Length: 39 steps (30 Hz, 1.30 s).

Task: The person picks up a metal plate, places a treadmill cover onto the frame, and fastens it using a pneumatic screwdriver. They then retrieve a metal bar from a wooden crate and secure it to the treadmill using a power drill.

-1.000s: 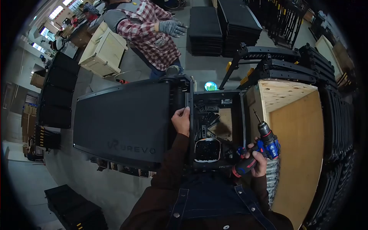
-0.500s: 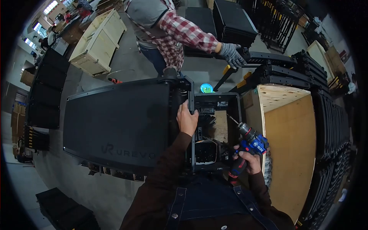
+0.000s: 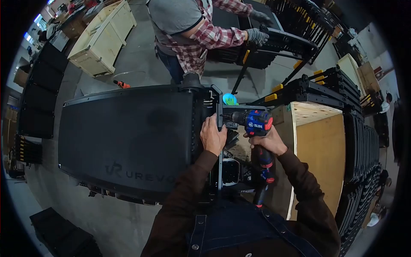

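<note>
A black treadmill (image 3: 124, 132) marked UREVO lies in front of me, its open end frame to the right. My left hand (image 3: 213, 136) grips the metal crossbar (image 3: 220, 167) at that end, fingers on its left side and thumb across to the right. In my right hand (image 3: 269, 140) is a blue and black cordless drill (image 3: 256, 121), held level and pointing left. Its chuck is close to the crossbar, just beside my left fingertips; the tip's contact point is hidden. Below the drill, another blue and red tool (image 3: 266, 175) shows in part.
Across the treadmill a person in a checked shirt and grey gloves (image 3: 257, 37) handles a black frame (image 3: 282, 40). A wooden crate (image 3: 321, 145) stands right, beside stacked black frames (image 3: 361, 141). A blue-rimmed bowl (image 3: 230, 100) and an orange-black tool (image 3: 122, 84) lie beyond.
My right hand has raised the drill and swung it left to the crossbar, from pointing up-left. My left hand stays on the bar. The other person has lifted and shifted a black frame.
</note>
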{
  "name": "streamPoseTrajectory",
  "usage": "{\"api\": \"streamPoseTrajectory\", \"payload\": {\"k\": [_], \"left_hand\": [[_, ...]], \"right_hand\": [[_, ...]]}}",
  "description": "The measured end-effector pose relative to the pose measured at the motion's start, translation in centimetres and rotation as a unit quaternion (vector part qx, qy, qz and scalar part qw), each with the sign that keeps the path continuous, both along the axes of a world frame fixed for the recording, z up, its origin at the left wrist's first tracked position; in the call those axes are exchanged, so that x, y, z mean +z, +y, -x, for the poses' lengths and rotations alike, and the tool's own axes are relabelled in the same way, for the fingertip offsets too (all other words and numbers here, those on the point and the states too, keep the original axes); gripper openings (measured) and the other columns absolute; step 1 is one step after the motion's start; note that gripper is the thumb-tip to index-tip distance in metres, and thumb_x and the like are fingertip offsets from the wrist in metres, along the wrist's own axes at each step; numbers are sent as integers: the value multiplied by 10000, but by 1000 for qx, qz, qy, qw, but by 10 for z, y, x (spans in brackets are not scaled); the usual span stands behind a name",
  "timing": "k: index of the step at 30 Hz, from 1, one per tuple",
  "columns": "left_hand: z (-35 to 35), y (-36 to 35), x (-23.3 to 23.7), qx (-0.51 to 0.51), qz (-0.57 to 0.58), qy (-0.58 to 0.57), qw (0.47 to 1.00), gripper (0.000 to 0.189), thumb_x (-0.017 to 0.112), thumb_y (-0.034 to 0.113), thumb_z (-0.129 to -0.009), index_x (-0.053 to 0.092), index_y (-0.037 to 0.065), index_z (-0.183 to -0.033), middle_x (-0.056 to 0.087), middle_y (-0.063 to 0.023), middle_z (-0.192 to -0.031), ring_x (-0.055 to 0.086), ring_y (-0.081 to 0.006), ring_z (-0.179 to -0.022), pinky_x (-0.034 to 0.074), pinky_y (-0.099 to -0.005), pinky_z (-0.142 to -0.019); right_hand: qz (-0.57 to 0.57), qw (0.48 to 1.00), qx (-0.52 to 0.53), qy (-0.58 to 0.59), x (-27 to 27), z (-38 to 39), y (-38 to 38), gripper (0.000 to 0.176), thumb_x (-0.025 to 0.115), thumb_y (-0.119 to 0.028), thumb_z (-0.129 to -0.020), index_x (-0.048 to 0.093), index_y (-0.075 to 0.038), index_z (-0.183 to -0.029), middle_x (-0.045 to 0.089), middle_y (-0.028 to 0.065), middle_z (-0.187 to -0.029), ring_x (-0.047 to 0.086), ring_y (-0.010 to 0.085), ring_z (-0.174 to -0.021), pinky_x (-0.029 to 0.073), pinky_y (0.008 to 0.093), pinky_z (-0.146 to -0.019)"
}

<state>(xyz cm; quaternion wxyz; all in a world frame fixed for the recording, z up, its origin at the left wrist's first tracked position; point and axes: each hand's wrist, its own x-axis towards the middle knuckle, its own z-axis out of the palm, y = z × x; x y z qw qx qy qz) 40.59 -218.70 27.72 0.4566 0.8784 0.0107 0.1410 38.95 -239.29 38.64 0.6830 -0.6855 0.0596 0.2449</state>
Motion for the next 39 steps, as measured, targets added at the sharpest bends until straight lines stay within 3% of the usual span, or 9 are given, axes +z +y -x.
{"api": "streamPoseTrajectory", "payload": {"k": [9, 12, 18, 21, 28, 31, 34, 38, 39], "left_hand": [[1, -1, 7, 6, 1, 5, 1000, 468, 748, 100, -769, 588, 8, -1199, 620, -173, -1059, 603, -396, -1021, 505, -468, -862], [2, -1, 6, 7, -1, 6, 1000, 470, 745, 104, -773, 584, 9, -1204, 618, -173, -1062, 599, -395, -1032, 505, -471, -865], [2, -1, -2, 5, 21, 2, 1000, 478, 732, 99, -771, 577, 3, -1213, 612, -186, -1061, 591, -395, -1025, 502, -473, -874], [0, 0, -4, 11, 22, -11, 1000, 478, 725, 90, -770, 575, -3, -1214, 609, -189, -1053, 589, -399, -1006, 499, -473, -876], [-1, 1, -3, -12, 27, 11, 999, 510, 713, 86, -782, 546, -22, -1252, 593, -192, -1074, 567, -393, -1020, 486, -477, -886], [-2, 0, -6, 2, 28, -7, 1000, 468, 723, 85, -769, 594, -17, -1208, 610, -191, -1033, 590, -405, -987, 492, -476, -887], [-1, 3, -5, -24, 32, 18, 999, 492, 708, 78, -776, 563, -32, -1234, 592, -191, -1059, 564, -395, -1005, 485, -476, -871], [-1, 1, -3, -2, 27, 1, 1000, 483, 732, 81, -756, 593, -27, -1206, 613, -193, -1042, 589, -406, -992, 487, -472, -890], [0, 0, -4, -5, 23, -3, 1000, 483, 732, 81, -756, 593, -27, -1206, 613, -193, -1042, 589, -406, -992, 487, -472, -890]], "right_hand": [[78, 996, 31, 16, 24, -21, 4, 343, 685, 96, -756, 605, 25, -1081, 698, 103, -907, 653, 161, -654, 564, 301, -597], [169, 977, 131, -25, 43, -45, 12, 187, 696, 12, -756, 623, 9, -928, 668, 51, -744, 630, 139, -570, 525, 289, -523], [432, 848, 303, -58, 96, -103, 54, 267, 744, -59, -723, 623, 20, -948, 672, 95, -681, 679, 186, -554, 538, 321, -497], [430, 840, 329, -41, 83, -116, 46, 391, 738, -59, -718, 621, -10, -1088, 691, 86, -832, 675, 172, -752, 564, 335, -683], [455, 796, 373, -141, 85, -130, 54, 410, 757, -141, -665, 627, -3, -1028, 696, 174, -849, 683, 324, -773, 554, 405, -727], [558, 683, 432, -190, 89, -133, 70, 375, 775, -206, -642, 662, 4, -932, 692, 219, -830, 675, 409, -821, 554, 442, -732], [584, 666, 421, -195, 91, -139, 80, 414, 785, -209, -630, 657, -1, -964, 690, 220, -828, 669, 415, -787, 557, 445, -736], [463, 816, 344, 36, 107, -136, 83, 350, 752, -101, -663, 633, -12, -980, 688, 115, -761, 703, 252, -698, 569, 386, -658], [461, 819, 340, 32, 106, -135, 81, 350, 752, -101, -663, 633, -12, -980, 688, 115, -761, 703, 252, -698, 569, 386, -658]]}}
